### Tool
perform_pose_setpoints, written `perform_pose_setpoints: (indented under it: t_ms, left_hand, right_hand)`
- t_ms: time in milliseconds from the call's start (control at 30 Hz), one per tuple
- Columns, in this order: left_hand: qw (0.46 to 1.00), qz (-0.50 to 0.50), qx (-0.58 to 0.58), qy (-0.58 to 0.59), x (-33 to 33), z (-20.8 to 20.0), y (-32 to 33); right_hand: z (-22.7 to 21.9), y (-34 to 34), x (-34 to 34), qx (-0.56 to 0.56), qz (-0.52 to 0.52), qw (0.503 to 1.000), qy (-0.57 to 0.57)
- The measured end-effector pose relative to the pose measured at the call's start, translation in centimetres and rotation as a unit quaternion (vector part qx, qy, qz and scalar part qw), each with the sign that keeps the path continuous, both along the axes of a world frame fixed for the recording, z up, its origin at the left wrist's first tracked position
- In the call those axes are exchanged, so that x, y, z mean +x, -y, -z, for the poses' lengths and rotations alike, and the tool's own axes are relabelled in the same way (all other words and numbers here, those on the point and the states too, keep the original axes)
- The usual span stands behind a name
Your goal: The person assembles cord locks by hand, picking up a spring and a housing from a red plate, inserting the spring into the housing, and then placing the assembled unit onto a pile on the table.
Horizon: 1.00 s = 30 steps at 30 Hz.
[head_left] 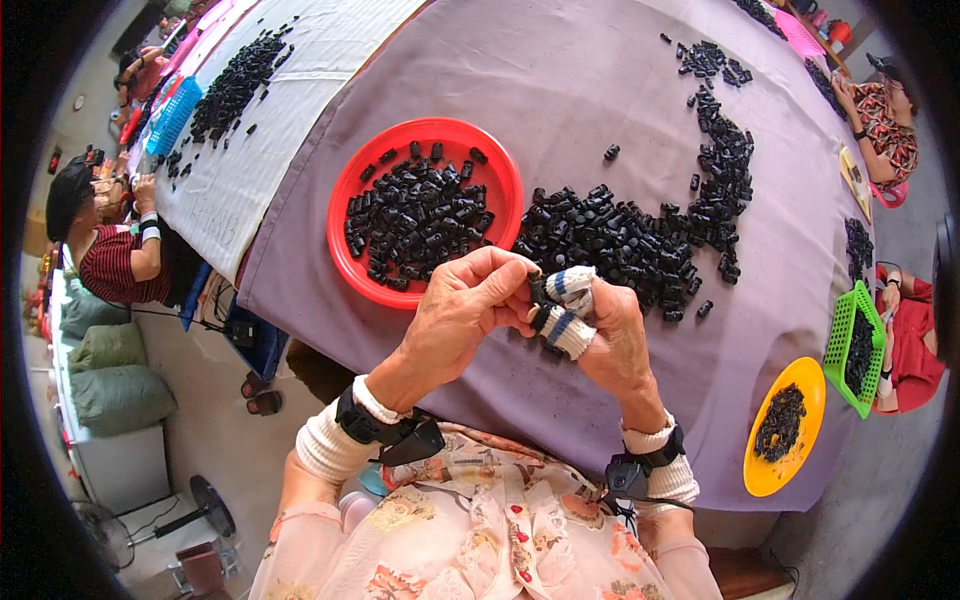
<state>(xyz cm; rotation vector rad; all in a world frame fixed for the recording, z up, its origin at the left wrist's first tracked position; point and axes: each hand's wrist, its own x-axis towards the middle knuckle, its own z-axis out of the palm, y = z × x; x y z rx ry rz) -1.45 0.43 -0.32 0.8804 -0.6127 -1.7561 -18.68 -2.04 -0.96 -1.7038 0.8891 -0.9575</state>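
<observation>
Both my hands meet over the near part of the table, close to the red round tray (337,210). Between the fingertips is a small black cylindrical part (538,288). My left hand (450,315) pinches it from the left, thumb against the fingers. From the right, my right hand (618,345) grips it with fingers in white cloth covers with dark stripes. The tray holds many loose black cylindrical parts (420,215). Just beyond my hands a large heap of the same parts (610,240) lies on the purple-grey tablecloth (450,60), trailing toward the far right.
At the right stand a yellow plate (752,470) with dark bits and a green basket (868,395) of black parts. People sit at both sides. A white-covered table (300,100) with another heap adjoins on the left. A fan (212,505) stands lower left.
</observation>
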Motion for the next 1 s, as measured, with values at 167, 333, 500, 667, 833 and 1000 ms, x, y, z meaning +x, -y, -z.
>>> perform_pose_setpoints:
  t_ms: [167, 333, 500, 667, 833, 1000]
  left_hand:
    - [1.000, 0.005, -0.003, 0.005, -0.1, -0.1, 0.0]
    - [0.999, 0.008, -0.010, 0.052, -0.2, -0.5, 0.0]
    - [0.998, 0.024, -0.020, 0.059, -0.2, -0.6, -0.1]
    - [0.997, 0.033, -0.033, 0.055, -0.1, -0.5, -0.1]
    - [0.998, 0.029, -0.014, 0.049, -0.3, -0.2, 0.1]
    - [0.999, 0.020, -0.011, 0.032, -0.4, -0.1, 0.2]
  right_hand:
    - [0.3, 0.1, 0.0, 0.039, -0.013, 0.998, 0.045]
    - [0.4, 0.0, -0.1, 0.022, -0.008, 0.999, 0.030]
    - [0.6, 0.1, -0.4, 0.031, -0.014, 0.999, 0.019]
    - [0.2, -0.1, -0.4, 0.063, -0.018, 0.997, 0.043]
    - [1.0, -0.2, -0.5, 0.067, -0.027, 0.996, 0.046]
    - [0.5, -0.2, -0.3, 0.083, -0.012, 0.994, 0.071]
